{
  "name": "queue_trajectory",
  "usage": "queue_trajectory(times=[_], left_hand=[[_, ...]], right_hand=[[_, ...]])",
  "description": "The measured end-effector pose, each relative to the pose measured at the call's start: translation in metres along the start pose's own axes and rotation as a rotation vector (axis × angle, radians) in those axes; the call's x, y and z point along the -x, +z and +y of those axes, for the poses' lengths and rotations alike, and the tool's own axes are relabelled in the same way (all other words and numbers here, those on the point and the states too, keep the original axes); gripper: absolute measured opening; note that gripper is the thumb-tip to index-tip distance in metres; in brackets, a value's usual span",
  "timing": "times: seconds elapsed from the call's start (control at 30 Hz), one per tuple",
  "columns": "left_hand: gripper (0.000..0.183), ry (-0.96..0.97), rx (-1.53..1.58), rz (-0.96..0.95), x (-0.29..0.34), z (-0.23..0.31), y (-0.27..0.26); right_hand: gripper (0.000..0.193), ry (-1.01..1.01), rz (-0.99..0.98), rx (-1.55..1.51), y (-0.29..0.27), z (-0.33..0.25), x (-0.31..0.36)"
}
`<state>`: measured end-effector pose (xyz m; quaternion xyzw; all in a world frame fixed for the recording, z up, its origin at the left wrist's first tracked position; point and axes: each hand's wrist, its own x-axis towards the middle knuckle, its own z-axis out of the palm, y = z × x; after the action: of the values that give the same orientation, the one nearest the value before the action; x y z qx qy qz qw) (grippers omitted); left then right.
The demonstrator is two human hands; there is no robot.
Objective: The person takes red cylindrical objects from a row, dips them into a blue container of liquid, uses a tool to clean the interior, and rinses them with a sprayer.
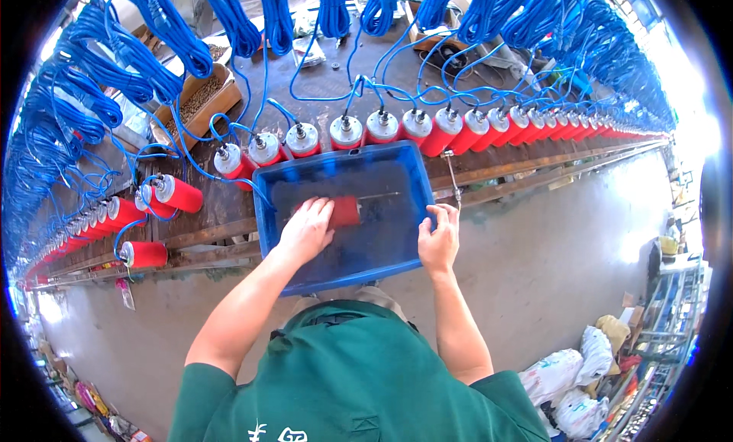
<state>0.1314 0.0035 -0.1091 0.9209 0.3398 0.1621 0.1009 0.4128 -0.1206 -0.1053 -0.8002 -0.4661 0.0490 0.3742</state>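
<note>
A blue plastic tub (351, 278) sits in front of me against the bench edge. Its dark inside shows bluish reflections, perhaps of liquid; I cannot tell. Inside it lies a red cylinder (346, 211), like a pump or motor body, with a thin rod (379, 194) extending rightward from its end. My left hand (308, 232) is closed over the cylinder's left end and hides that part. At the tub's right rim, my right hand (440, 239) grips the edge, thumb on the inner side and fingers outside.
Red cylinders with metal tops (382, 126) line the bench edge, blue cables attached. Coiled blue cables (334, 10) hang above. A cardboard box of small brown parts (200, 106) stands on the bench (328, 79). White sacks (553, 373) lie on the floor at lower right.
</note>
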Motion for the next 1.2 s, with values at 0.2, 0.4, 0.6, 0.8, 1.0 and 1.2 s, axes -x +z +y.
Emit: queue_trajectory(times=[0.2,0.4,0.6,0.8,1.0,1.2], left_hand=[[0.083,-0.108,-0.143,-0.483,-0.036,-0.017,0.022],[0.093,-0.101,-0.257,-0.48,-0.034,-0.023,0.045],[0.102,-0.04,-0.294,-0.562,-0.047,-0.015,0.023],[0.103,0.129,-0.499,-0.674,-0.074,0.023,-0.057],[0.105,0.196,-0.633,-0.768,-0.08,0.038,-0.115],[0.101,0.208,-0.656,-0.757,-0.071,0.044,-0.153]], right_hand=[[0.025,-0.031,0.022,-0.005,-0.001,0.0,0.0],[0.025,0.009,0.02,-0.002,-0.001,-0.001,0.0],[0.026,0.024,0.002,-0.022,-0.002,-0.005,-0.001],[0.028,0.018,-0.015,-0.032,-0.004,-0.005,-0.002],[0.028,0.001,-0.025,-0.048,-0.004,-0.005,-0.001],[0.025,-0.291,-0.016,-0.101,-0.006,-0.027,-0.006]])
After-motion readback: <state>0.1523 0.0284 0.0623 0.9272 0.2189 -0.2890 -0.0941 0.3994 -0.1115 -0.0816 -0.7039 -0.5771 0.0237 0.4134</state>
